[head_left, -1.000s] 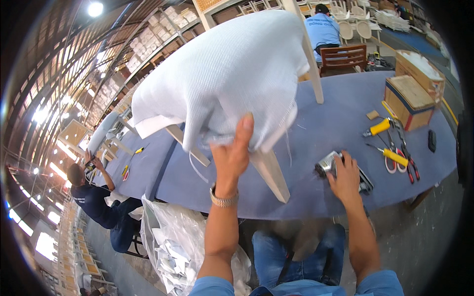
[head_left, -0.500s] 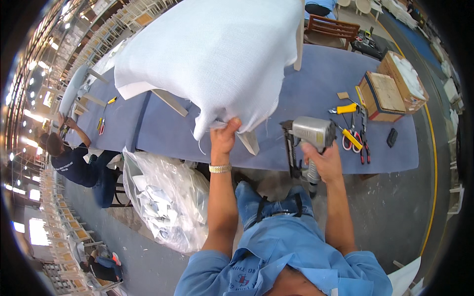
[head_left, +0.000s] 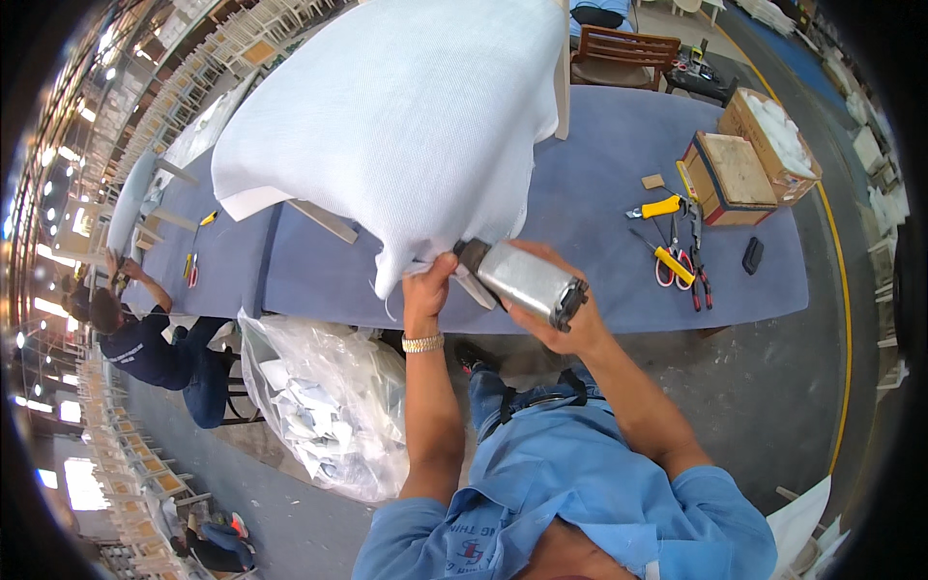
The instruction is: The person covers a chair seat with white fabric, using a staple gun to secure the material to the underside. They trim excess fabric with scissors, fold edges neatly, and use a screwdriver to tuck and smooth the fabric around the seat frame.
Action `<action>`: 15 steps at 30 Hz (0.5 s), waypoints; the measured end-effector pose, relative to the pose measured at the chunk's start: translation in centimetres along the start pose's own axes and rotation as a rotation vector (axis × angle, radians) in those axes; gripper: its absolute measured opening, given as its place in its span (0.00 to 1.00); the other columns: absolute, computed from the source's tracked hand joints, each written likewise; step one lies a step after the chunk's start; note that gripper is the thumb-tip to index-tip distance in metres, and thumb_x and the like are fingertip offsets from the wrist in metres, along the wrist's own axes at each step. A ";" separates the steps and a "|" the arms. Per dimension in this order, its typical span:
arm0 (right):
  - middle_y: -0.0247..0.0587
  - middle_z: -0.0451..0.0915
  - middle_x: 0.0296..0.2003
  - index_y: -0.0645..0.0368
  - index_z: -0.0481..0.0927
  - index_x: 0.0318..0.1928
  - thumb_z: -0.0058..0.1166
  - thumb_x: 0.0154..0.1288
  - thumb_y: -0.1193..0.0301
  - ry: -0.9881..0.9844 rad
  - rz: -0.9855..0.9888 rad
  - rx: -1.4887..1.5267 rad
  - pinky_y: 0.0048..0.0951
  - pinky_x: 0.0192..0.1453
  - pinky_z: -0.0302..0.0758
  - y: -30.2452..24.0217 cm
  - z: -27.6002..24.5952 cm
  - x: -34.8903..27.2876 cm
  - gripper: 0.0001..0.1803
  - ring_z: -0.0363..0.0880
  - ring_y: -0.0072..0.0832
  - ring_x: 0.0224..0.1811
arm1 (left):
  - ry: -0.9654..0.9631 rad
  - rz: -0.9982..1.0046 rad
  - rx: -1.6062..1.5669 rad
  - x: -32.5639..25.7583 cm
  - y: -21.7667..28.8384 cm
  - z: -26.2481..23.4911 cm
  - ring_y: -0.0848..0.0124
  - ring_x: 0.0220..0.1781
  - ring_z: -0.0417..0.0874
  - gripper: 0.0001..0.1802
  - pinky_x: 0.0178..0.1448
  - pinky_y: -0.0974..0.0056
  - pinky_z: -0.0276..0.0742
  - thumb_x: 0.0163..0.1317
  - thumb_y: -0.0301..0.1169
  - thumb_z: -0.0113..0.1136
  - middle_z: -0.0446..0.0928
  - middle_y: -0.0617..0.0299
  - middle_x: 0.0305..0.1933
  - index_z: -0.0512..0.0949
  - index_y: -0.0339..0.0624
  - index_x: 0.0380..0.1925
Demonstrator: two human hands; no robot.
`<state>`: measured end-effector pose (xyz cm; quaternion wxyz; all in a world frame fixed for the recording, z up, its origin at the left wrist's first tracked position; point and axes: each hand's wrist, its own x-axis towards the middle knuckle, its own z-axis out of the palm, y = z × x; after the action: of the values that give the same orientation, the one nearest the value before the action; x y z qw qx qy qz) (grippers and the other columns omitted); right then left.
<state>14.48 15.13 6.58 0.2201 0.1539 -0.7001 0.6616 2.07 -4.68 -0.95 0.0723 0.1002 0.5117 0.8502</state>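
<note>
I note my left hand [head_left: 425, 290] pinching the loose lower hem of the white woven fabric chair cover [head_left: 387, 126], soft and light, best gripped at that hem. My right hand [head_left: 556, 314] wraps closed on the heavy silver pneumatic stapler [head_left: 527, 280]. The blue felt-topped surface [head_left: 599, 193] lies open rightward before the tools.

1. I have one view only: a head-worn fisheye, looking steeply down and forward over the wearer's chest.
2. Near field: left hand [head_left: 425, 295] and right hand [head_left: 556, 314], forearms entering from the lower edge.
3. Farther up: blue worktable [head_left: 599, 184]; edges bend toward a dark rim.
</note>
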 end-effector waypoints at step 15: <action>0.47 0.81 0.54 0.61 0.75 0.62 0.66 0.53 0.78 -0.019 0.090 -0.067 0.33 0.59 0.77 -0.4 0.1 0.4 0.33 0.83 0.38 0.54 | 0.000 0.554 1.010 -0.6 -3.6 -2.2 0.69 0.41 0.78 0.15 0.45 0.60 0.75 0.69 0.36 0.63 0.79 0.63 0.42 0.78 0.34 0.45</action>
<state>14.31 15.03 7.14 0.1886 0.1214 -0.7302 0.6454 2.14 -5.02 -5.24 -0.2099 0.2526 0.8088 0.4878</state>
